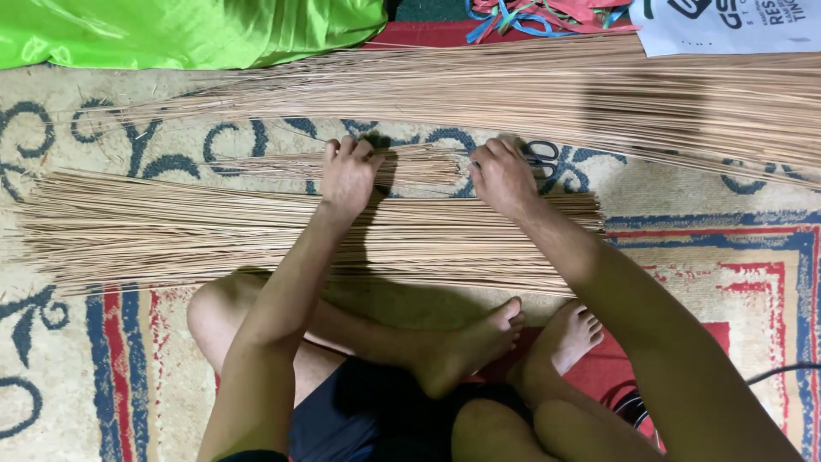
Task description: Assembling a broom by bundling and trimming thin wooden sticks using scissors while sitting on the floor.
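Note:
I sit cross-legged on a patterned carpet. A small bundle of thin tan sticks lies across the carpet between my hands. My left hand presses down on the bundle's middle, fingers curled over the sticks. My right hand grips the bundle's right end. A wide layer of the same sticks is spread just in front of my legs. A longer, larger heap of sticks lies farther away. Black-handled scissors rest on the carpet right beside my right hand.
Bright green cloth lies at the far left edge. Red and blue plastic strings and a white printed bag sit at the far right. A dark cable runs near my right knee. My bare feet are crossed below the sticks.

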